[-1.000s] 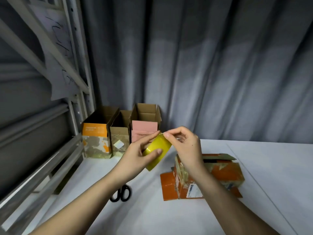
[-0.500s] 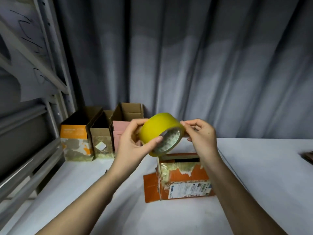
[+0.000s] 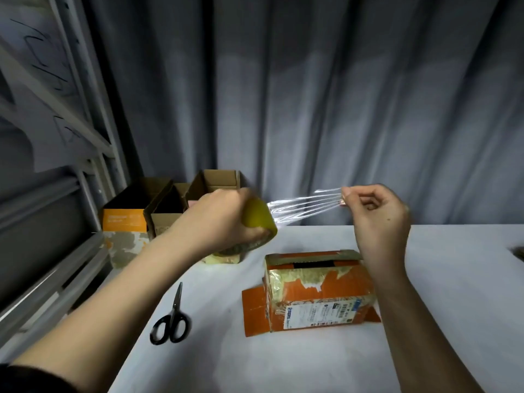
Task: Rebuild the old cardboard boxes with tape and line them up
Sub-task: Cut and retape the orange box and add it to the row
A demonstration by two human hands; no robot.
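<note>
My left hand (image 3: 215, 222) grips a yellow roll of tape (image 3: 259, 219) above the white table (image 3: 283, 358). A clear strip of tape (image 3: 306, 207) stretches from the roll to my right hand (image 3: 377, 219), which pinches its free end. Below my right hand stands a worn orange cardboard box (image 3: 317, 290) with old tape, a shipping label and a loose flap lying to its left. Three rebuilt open boxes stand in a row at the back left: an orange-and-white one (image 3: 124, 222), a brown one (image 3: 166, 214) and a taller brown one (image 3: 218, 180), partly hidden by my left hand.
Black scissors (image 3: 171, 321) lie shut on the table near my left forearm. A grey metal rack (image 3: 56, 194) runs along the left side. A grey curtain (image 3: 340, 95) hangs behind the table. A dark object (image 3: 518, 252) peeks in at the right edge.
My hands have drawn apart: the right one has pulled a strip of clear tape off the roll toward the right, while the left one turned the roll and now covers most of it.
</note>
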